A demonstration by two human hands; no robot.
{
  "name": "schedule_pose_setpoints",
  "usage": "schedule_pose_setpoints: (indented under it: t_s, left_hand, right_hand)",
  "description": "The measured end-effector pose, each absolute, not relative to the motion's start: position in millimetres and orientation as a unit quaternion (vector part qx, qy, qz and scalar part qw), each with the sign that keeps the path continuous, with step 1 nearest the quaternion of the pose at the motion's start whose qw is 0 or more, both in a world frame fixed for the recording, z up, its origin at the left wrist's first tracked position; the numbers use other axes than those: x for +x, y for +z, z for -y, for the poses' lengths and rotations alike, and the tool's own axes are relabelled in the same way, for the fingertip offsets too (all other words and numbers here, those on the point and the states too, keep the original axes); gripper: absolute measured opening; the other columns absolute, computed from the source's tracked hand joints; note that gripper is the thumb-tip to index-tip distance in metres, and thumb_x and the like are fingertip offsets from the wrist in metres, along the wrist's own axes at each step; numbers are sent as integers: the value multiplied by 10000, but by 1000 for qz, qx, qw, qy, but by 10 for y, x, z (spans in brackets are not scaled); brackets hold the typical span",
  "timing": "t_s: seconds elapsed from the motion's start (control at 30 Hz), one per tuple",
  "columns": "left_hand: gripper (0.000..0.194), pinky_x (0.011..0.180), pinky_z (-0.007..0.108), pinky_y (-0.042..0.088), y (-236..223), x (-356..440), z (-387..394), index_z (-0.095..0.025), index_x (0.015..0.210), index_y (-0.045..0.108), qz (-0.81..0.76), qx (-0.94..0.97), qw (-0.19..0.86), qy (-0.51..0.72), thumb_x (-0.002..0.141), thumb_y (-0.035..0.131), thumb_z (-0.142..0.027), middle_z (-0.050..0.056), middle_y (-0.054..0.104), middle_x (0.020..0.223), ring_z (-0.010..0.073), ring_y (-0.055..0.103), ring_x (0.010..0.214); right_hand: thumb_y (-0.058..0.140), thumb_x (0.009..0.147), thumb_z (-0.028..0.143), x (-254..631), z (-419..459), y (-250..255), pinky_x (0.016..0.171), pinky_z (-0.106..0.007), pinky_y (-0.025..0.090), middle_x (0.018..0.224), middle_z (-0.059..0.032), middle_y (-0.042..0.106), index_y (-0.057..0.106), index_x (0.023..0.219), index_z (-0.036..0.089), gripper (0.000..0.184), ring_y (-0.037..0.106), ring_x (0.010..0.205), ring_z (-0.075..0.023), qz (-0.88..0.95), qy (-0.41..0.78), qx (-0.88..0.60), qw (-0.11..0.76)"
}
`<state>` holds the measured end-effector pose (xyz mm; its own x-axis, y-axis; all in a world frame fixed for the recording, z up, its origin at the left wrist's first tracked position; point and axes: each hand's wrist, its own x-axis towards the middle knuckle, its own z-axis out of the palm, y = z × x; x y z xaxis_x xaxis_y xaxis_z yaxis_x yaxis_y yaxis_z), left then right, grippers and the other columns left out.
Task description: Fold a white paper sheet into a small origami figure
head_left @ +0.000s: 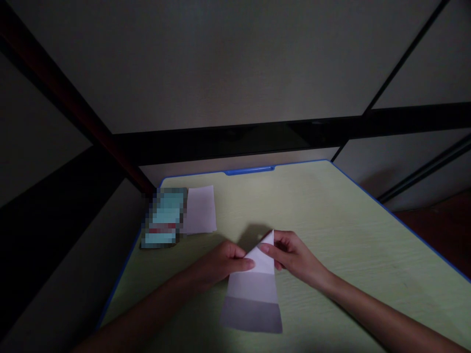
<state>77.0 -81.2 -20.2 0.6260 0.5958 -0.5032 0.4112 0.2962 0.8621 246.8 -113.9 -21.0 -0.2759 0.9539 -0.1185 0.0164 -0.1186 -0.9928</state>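
Observation:
A white sheet of paper [253, 294] lies on the pale green table [349, 230] in front of me, creased across and with its far end folded up into a point. My left hand [221, 264] pinches the left side of that folded end, fingers closed on it. My right hand [290, 255] grips the right side of the raised point, with the thumb pressing on the fold. Both forearms reach in from the bottom edge.
A second white sheet [200, 210] lies at the far left of the table beside a blurred light-blue pack [165, 218]. The table has a blue rim and a blue handle [250, 170] at its far edge. Dark-framed wall panels stand behind.

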Motion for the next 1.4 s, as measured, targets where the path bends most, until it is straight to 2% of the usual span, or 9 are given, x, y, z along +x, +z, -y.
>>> schedule_pose_setpoints:
  t_s: [0.17, 0.33, 0.43, 0.6, 0.77, 0.9, 1.2, 1.4]
  left_hand:
    - [286, 404, 199, 156, -196, 782, 826, -117, 502, 469, -430, 592, 678, 71, 631, 503, -369, -61, 358, 443, 48, 272, 411]
    - [321, 396, 199, 159, -179, 798, 829, -121, 496, 473, -442, 590, 670, 85, 613, 504, -419, -69, 342, 421, 48, 264, 397]
    - [339, 390, 192, 176, -199, 787, 812, -126, 495, 463, -455, 564, 683, 96, 600, 511, -445, -66, 369, 416, 46, 278, 386]
    - [320, 430, 191, 275, -208, 773, 779, -129, 551, 482, -457, 516, 712, 134, 606, 515, -443, -46, 450, 467, 64, 371, 422]
    - [356, 396, 188, 198, -201, 806, 785, -126, 487, 461, -464, 591, 640, 160, 656, 458, -438, -61, 364, 417, 55, 302, 401]
    - [361, 389, 189, 187, -234, 843, 740, -135, 471, 434, -463, 621, 598, 205, 678, 434, -431, -61, 331, 425, 59, 297, 410]
    - [236, 410, 180, 252, -325, 981, 460, -115, 575, 511, -448, 631, 546, 321, 659, 475, -332, -35, 445, 504, 73, 381, 463]
    - [271, 376, 176, 229, -384, 956, 444, -137, 501, 456, -438, 644, 547, 307, 686, 442, -334, -61, 368, 422, 58, 339, 395]
  right_hand:
    - [576, 642, 352, 2468, 1142, -225, 345, -153, 290, 465, 48, 455, 525, 589, 121, 242, 374, 374, -30, 522, 602, -467, 383]
    - [589, 616, 355, 2472, 1142, -228, 320, -158, 273, 405, 50, 445, 533, 519, 118, 262, 366, 328, -29, 517, 610, -488, 350]
    - [602, 608, 334, 2499, 1124, -208, 317, -158, 257, 398, 52, 446, 539, 522, 120, 238, 353, 317, -24, 507, 605, -495, 363]
    - [591, 634, 315, 2555, 1093, -213, 324, -161, 229, 421, 46, 452, 548, 548, 115, 222, 340, 327, -20, 496, 587, -495, 405]
    - [586, 645, 317, 2552, 1056, -300, 332, -163, 195, 441, 49, 450, 549, 580, 112, 219, 312, 337, -13, 472, 589, -488, 439]
    - [583, 646, 323, 2528, 960, -336, 338, -169, 165, 425, 61, 417, 531, 556, 115, 233, 286, 343, -12, 464, 578, -480, 469]
    - [574, 647, 326, 2632, 634, -300, 351, -184, 154, 374, 73, 385, 512, 533, 114, 250, 278, 336, -24, 544, 507, -477, 469]
    - [571, 649, 347, 2664, 524, -424, 357, -183, 151, 364, 79, 368, 488, 509, 125, 275, 261, 337, -27, 550, 475, -484, 486]
